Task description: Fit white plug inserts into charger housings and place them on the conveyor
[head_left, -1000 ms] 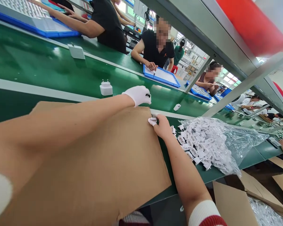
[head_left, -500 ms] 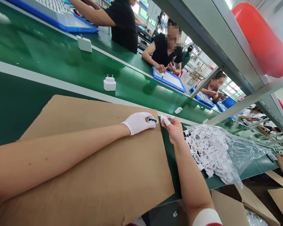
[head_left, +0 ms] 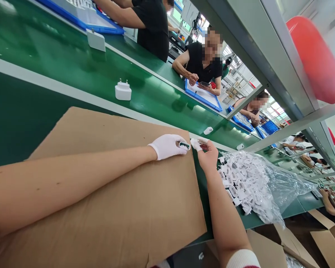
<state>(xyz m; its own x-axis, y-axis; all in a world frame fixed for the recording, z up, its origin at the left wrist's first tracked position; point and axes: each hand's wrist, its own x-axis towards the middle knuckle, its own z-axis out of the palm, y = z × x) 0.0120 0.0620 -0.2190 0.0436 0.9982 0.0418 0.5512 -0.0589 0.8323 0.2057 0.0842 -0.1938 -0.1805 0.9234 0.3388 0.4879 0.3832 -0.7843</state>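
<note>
My left hand (head_left: 169,146), in a white glove, is closed around a white charger housing (head_left: 185,145). The housing's open end faces right and shows a green circuit board inside. Just to the right, my right hand (head_left: 208,154) has white covers on its fingertips. Its thumb and fingers pinch a small white plug cap (head_left: 192,143), mostly hidden by the fingers, a small gap from the housing. Both hands are over the right edge of a brown cardboard sheet (head_left: 123,186). Beside my right forearm lies a heap of white plug caps (head_left: 240,178) on clear plastic.
Beyond the cardboard runs a green belt (head_left: 156,98) carrying a white charger (head_left: 123,91), another charger (head_left: 96,40) and small white pieces. Co-workers sit across it with blue trays (head_left: 203,97). A metal frame (head_left: 257,52) slants overhead. Open cartons (head_left: 284,242) stand lower right.
The chargers on the belt have shifted left against the far trays. My view has tilted slightly. My right hand's fingers have turned, covering more of the cap. A co-worker opposite has lowered a phone.
</note>
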